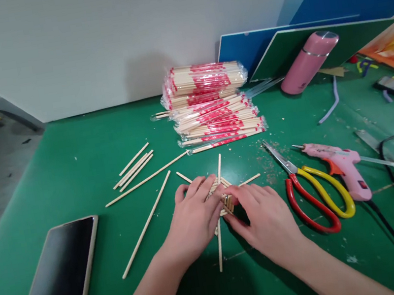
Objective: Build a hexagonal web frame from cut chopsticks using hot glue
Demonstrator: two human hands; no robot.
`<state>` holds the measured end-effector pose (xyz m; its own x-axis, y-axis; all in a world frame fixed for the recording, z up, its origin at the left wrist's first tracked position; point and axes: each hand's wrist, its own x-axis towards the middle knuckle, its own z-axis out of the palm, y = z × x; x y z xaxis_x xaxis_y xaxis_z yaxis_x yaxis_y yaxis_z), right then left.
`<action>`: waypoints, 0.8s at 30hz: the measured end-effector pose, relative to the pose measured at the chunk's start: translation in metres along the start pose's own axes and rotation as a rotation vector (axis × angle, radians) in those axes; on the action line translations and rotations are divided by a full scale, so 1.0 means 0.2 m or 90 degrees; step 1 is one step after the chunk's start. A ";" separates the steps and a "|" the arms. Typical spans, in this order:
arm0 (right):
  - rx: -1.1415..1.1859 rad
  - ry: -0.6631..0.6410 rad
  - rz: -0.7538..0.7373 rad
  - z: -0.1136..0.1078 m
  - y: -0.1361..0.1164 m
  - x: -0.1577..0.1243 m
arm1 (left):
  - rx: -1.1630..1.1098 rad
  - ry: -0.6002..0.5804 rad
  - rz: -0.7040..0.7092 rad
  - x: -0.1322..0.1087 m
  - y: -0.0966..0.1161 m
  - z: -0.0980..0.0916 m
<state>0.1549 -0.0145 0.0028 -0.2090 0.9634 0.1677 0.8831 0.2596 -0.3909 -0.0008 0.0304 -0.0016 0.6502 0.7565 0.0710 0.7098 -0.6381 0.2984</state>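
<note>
Between my two hands is a small frame of crossed wooden chopsticks (227, 204), with several stick ends jutting out around it. My left hand (197, 212) grips its left side, fingers curled over the top. On the right side, my right hand (269, 215) pinches the frame between thumb and fingers. Much of the frame is hidden under the fingers. One loose chopstick (146, 225) lies left of my left hand; behind it rest another long chopstick (146, 180) and several shorter stick pieces (133, 169).
Wrapped chopstick packs (213, 107) are piled at the back. Scissors (290, 168) with red and yellow handles and a pink glue gun (337, 161) with a cord lie right. A phone (57, 289) is at left; a pink bottle (309, 64) leans against boards (345, 42).
</note>
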 end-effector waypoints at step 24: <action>0.078 0.025 -0.024 0.01 0.00 0.00 | 0.009 0.007 -0.011 0.00 0.02 -0.01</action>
<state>0.1531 -0.0136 0.0016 -0.2220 0.9502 0.2187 0.8166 0.3038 -0.4908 0.0012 0.0281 0.0006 0.6345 0.7691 0.0767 0.7248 -0.6265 0.2867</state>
